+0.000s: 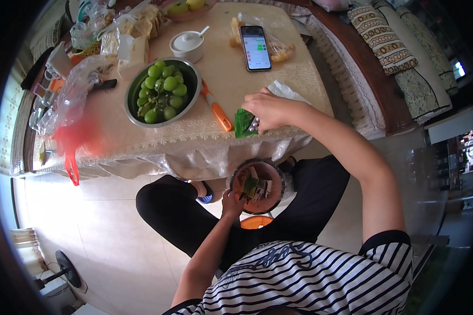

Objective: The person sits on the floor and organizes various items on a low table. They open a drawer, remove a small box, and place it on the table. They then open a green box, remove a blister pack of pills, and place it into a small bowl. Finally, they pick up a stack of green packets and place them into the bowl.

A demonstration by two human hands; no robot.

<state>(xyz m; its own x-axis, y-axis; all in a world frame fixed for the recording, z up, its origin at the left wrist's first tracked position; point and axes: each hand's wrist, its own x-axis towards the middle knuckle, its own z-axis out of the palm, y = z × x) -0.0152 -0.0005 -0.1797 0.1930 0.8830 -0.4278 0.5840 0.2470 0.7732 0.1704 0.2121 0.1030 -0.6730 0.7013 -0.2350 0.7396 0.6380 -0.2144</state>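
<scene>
One view here, and it's from up on the wearer's head, facing down and forward over the striped shirt [299,273], which fills the bottom edge, closest of all. Dead centre, the lens lands on the table's [220,71] near edge, with the tabletop stretching away above it and pale floor [105,226] dropping off below. Both hands sit well inside the frame at close range: right hand [273,109] above centre, left hand [232,205] below. And it's wide, this fisheye! The patterned cushion [381,39] leans at upper right, the fan [68,269] is far off at lower left, and everything curves toward a dark round rim.
</scene>
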